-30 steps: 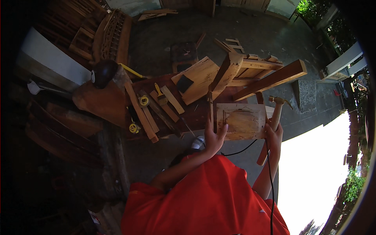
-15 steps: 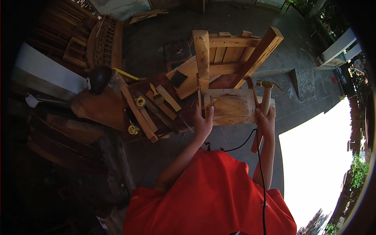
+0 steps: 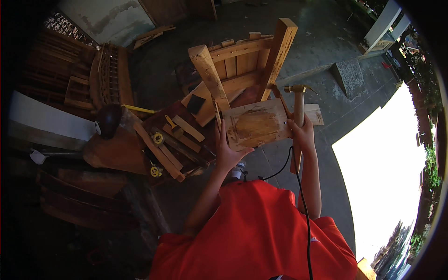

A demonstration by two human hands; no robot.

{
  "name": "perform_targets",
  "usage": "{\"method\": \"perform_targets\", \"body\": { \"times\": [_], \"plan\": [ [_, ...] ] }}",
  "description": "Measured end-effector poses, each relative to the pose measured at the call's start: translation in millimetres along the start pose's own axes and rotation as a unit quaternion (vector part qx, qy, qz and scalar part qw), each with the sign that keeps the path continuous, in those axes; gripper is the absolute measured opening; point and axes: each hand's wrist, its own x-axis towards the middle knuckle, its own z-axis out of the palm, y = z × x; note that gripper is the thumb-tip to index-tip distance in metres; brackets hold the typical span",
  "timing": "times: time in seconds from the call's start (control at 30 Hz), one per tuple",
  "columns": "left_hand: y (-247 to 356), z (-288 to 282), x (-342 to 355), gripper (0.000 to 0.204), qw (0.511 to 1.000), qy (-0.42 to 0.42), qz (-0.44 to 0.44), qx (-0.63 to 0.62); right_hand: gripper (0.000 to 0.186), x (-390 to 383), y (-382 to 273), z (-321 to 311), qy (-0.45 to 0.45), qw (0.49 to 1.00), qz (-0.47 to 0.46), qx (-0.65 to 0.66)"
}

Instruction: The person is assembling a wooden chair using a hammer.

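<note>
A wooden piece of furniture with two thick posts [image 3: 209,70] and a slatted section [image 3: 242,63] stands in front of me. Its pale panel [image 3: 256,123], with a darker brown patch, faces me. My left hand [image 3: 227,151] lies at the panel's left edge, fingers stretched up along the side rail and thumb spread out below the panel. In my right hand [image 3: 303,135] is a hammer [image 3: 299,105], head up, its handle against my palm. The right thumb touches the panel's right edge, beside a narrow slat [image 3: 283,103].
On a reddish-brown work surface [image 3: 148,123] at the left lie wood strips [image 3: 190,128], a yellow-handled brush [image 3: 173,125], two tape measures [image 3: 158,138] and a black square pad [image 3: 196,104]. A dark rounded object [image 3: 109,120] sits beyond. A black cable [image 3: 306,210] hangs over my red shirt.
The view has turned, and the wooden furniture now leans further left in it. My left thumb has come off the panel's face and spread outward. My right hand still grips the hammer.
</note>
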Motion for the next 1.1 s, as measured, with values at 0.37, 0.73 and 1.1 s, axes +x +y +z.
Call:
{"method": "perform_targets", "body": {
  "times": [0.37, 0.73, 1.1],
  "plan": [
    [-5.5, 13.7, -16.6, 0.116, 0.998, 0.007, 0.011, 0.066, 0.040, 11.4, 12.0, 0.8, 0.017, 0.999, -0.009, 0.029],
    [-12.8, 5.9, -14.1, 0.121, 0.998, 0.012, 0.021, 0.063, 0.047, -5.4, 14.5, 2.1, -0.040, 0.995, 0.006, 0.092],
    [-17.0, 11.7, -14.9, 0.114, 0.990, 0.020, 0.076, 0.117, 0.063, -12.3, 40.7, -22.1, -0.118, 0.985, 0.024, 0.125]
  ]
}}
